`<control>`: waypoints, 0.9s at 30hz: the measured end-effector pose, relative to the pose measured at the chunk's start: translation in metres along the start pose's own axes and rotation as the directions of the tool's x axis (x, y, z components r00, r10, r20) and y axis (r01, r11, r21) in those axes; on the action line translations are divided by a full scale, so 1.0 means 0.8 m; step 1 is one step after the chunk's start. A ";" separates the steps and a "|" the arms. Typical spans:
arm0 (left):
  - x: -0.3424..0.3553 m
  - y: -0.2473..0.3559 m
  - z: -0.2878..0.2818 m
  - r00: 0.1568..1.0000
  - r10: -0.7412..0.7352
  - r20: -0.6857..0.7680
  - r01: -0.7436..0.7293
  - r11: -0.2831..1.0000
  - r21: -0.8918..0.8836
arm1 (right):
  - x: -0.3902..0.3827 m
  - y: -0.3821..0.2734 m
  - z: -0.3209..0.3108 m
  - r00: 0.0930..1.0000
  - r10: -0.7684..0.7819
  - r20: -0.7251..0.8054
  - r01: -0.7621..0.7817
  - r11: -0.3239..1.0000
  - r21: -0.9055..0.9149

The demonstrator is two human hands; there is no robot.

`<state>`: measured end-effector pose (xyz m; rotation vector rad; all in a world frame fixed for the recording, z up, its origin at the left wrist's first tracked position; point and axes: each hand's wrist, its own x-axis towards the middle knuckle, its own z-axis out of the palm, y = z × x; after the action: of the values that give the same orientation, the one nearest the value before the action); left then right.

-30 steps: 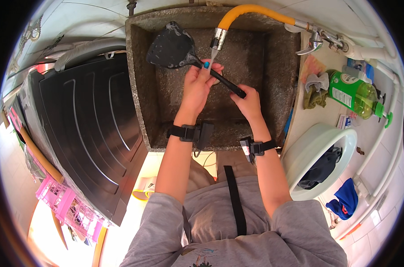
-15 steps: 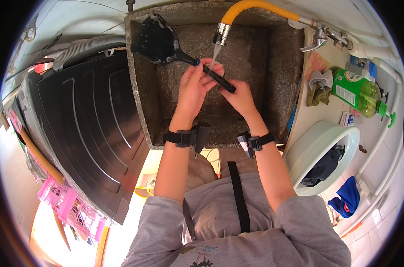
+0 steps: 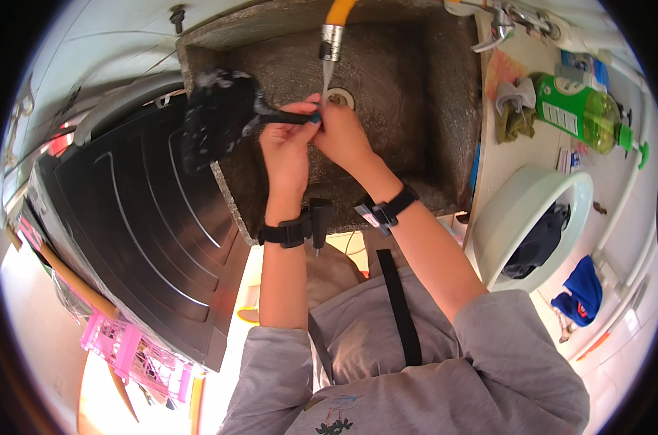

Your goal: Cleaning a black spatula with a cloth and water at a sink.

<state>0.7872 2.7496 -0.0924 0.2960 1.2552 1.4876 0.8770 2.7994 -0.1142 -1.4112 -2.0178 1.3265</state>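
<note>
A black spatula point(image 3: 224, 116) with white suds on its broad blade is held over the stone sink point(image 3: 408, 109). Its blade reaches past the sink's left rim. My left hand point(image 3: 285, 148) is closed on the handle near the blade. Around the handle's far end, my right hand point(image 3: 341, 134) is closed, with its fingers mostly hidden. Right above this hand, a stream of water point(image 3: 327, 72) runs from the metal nozzle point(image 3: 331, 43) of an orange hose. The drain point(image 3: 341, 96) shows just behind my right hand.
A black ridged appliance top point(image 3: 140, 210) adjoins the sink on the left. To the right are a green soap bottle point(image 3: 572, 109), rags point(image 3: 516, 112) and a pale basin point(image 3: 488, 225) holding dark cloth point(image 3: 539, 243). The tap lever point(image 3: 495, 32) is at the upper right.
The spatula has moved left and its blade has turned. My right hand has shifted left and wrapped around the handle's end, next to my left hand. The whole view has shifted slightly.
</note>
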 end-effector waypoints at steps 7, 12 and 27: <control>-0.008 0.047 0.003 0.989 0.093 -0.115 -0.105 0.990 -0.100 | 0.016 0.029 0.000 0.984 0.098 0.149 -0.098 0.995 -0.011; -0.011 0.050 -0.004 0.989 0.106 -0.099 -0.115 0.989 -0.094 | 0.019 -0.001 -0.015 0.967 0.067 0.245 -0.023 0.984 -0.177; 0.012 0.008 0.027 0.978 -0.195 -0.078 0.147 0.900 -0.410 | -0.023 0.080 -0.054 0.947 0.307 0.094 -0.287 0.940 -0.184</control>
<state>0.7961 2.7703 -0.0824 -0.1755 1.0040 1.5845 0.9503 2.8091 -0.1418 -1.8137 -2.0988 1.4197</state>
